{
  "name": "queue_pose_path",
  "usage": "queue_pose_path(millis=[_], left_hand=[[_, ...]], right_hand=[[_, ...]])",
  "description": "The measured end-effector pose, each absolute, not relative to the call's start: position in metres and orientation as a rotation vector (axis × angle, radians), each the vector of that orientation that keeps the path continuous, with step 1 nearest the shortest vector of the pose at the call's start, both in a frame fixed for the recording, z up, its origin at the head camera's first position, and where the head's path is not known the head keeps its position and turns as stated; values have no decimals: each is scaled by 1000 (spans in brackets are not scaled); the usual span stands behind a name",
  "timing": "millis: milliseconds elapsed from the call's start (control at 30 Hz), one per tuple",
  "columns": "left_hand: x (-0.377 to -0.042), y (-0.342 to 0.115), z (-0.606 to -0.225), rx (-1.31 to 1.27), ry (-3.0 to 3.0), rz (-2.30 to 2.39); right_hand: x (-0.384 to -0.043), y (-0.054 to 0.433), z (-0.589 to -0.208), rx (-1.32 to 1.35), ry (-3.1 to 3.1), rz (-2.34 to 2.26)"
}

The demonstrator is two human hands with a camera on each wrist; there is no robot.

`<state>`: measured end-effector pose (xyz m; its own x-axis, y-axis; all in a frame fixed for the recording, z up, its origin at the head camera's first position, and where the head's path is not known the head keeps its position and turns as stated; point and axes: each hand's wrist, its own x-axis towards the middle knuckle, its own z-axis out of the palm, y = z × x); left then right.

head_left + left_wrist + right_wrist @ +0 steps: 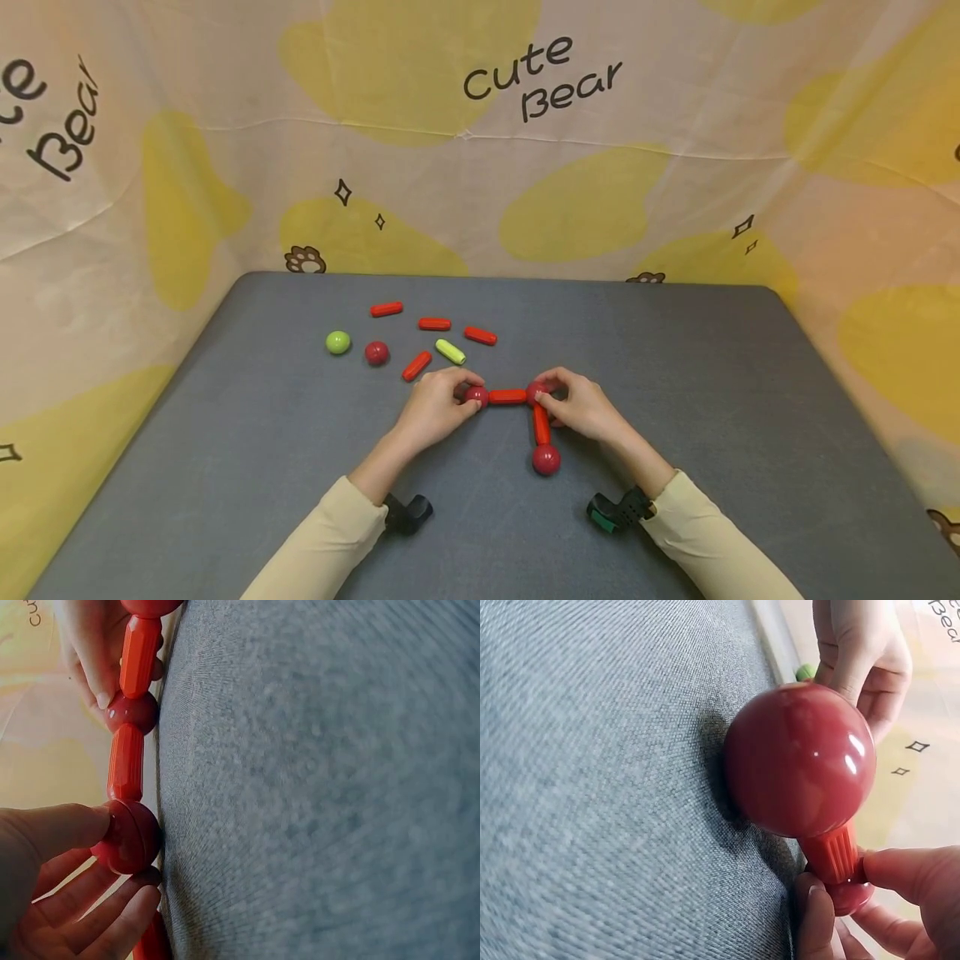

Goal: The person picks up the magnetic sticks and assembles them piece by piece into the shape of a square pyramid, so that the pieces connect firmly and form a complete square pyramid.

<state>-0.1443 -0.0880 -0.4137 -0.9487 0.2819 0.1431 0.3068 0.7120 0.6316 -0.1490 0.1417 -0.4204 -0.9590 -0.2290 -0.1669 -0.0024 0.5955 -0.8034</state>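
A joined piece of dark red balls and red ridged rods lies in an L on the grey table. My left hand point(435, 406) pinches the left end ball point(477, 397) between thumb and fingers. From there a red rod point(507, 397) runs across to the corner ball point(536, 392), which my right hand point(583, 406) grips. A second red rod point(542, 426) leads from the corner toward me and ends in a near ball point(547, 459). In the right wrist view this near ball point(801, 760) looms large, partly hiding the left hand point(870, 660) behind it.
Beyond the left hand lie several loose red rods point(435, 323), a yellow-green rod point(450, 351), a loose dark red ball point(377, 353) and a green ball point(338, 342). A patterned cloth point(420, 200) hangs behind the grey table point(720, 375).
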Motion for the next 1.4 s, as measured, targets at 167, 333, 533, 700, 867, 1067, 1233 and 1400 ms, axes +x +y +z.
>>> queue_pose_path(millis=[167, 333, 533, 700, 867, 1067, 1233, 1400], left_hand=[[-146, -88, -413, -503, -2888, -1058], [-149, -86, -411, -514, -2900, -1029], [-156, -81, -410, -551, -2902, -1001], [-162, -76, -410, -581, -2900, -960], [-160, -75, -408, -570, -2876, -1001], [-145, -77, -401, -621, -2831, -983], [-129, -80, -398, -754, -2907, -984], [-117, -82, -399, -871, -2983, -1046]], right_hand=[[-150, 142, -417, -209, 2590, -1252], [-151, 144, -415, -364, 2740, -1094], [-154, 143, -413, -445, 2810, -1025], [-155, 142, -413, -461, 2839, -991], [-155, 143, -414, -448, 2853, -970], [-153, 145, -416, -391, 2867, -955], [-150, 145, -416, -348, 2845, -958], [-146, 144, -416, -320, 2831, -967]])
